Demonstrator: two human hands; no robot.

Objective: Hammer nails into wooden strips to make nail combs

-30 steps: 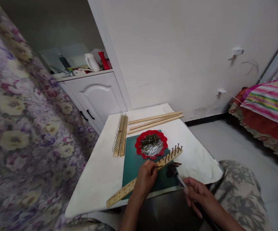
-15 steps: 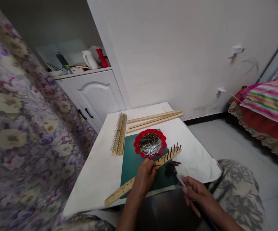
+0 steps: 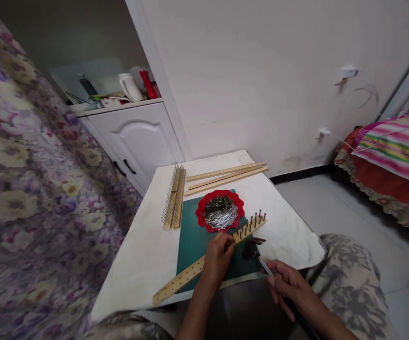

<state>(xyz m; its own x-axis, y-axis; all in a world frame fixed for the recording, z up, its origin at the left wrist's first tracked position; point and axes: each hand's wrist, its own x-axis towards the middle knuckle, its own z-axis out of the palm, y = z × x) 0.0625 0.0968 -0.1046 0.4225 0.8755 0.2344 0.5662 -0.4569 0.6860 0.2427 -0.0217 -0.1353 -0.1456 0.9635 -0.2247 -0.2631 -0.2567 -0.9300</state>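
My left hand [image 3: 219, 257] is over the middle of a drilled wooden strip [image 3: 181, 282], its thumb and fingers pinched together on a nail, mostly hidden by the fingertips. Several dark nails [image 3: 256, 221] stand upright in two rows at the strip's far right end, while the near left end has bare holes. The strip lies slantwise across a green mat [image 3: 192, 222]. In my right hand [image 3: 284, 285] is a claw hammer [image 3: 251, 249], gripped by its handle, with the head low over the mat's right edge. Behind my left hand a red scalloped dish [image 3: 200, 221] holds loose dark and silver nails [image 3: 222, 215].
Two nail-studded strips [image 3: 174, 200] lie at the left of the white-covered table [image 3: 137, 264]. Several plain wooden strips [image 3: 225, 178] rest at the back. A wall stands behind, a white cabinet [image 3: 137, 134] and a floral curtain [image 3: 48, 198] at left, a bed [image 3: 396, 156] at right.
My left hand has shifted slightly right and forward along the strip, and the nail seen at its fingertips earlier is now mostly covered. My right hand keeps the hammer in nearly the same place.
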